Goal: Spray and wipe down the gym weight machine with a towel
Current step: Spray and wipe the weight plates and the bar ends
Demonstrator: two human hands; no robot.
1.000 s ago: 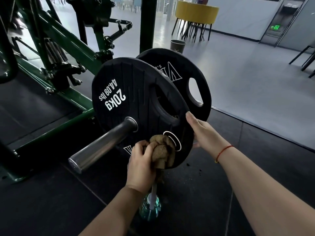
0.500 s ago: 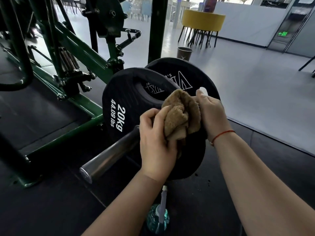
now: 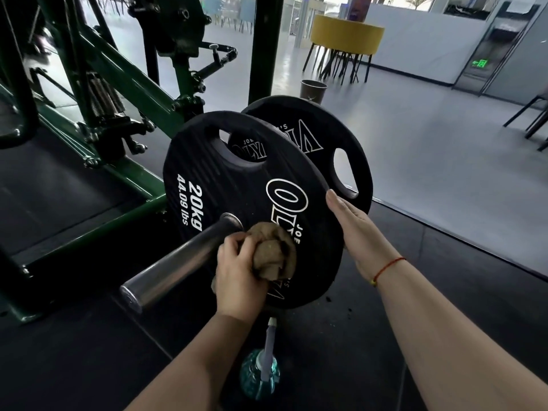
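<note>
A black 20 kg weight plate (image 3: 237, 185) hangs on a steel sleeve bar (image 3: 178, 262) of the green weight machine (image 3: 118, 72). A second black plate (image 3: 320, 137) sits behind it. My left hand (image 3: 237, 274) grips a bunched tan towel (image 3: 274, 253) and presses it to the lower face of the front plate, just right of the bar. My right hand (image 3: 355, 229) lies with straight fingers against the plate's right rim. A teal spray bottle (image 3: 261, 375) stands on the floor below my left wrist.
Black rubber flooring (image 3: 89, 351) lies under the machine; grey floor (image 3: 430, 143) starts to the right. A dark cup (image 3: 313, 90) stands behind the plates. A yellow round table (image 3: 347, 37) with stools sits further back. Chair legs (image 3: 533, 117) show at the right edge.
The front plate has rotated, its logo now facing me. My left hand brought the towel down from the plate's upper right to beside the bar. My right hand slid lower along the rim.
</note>
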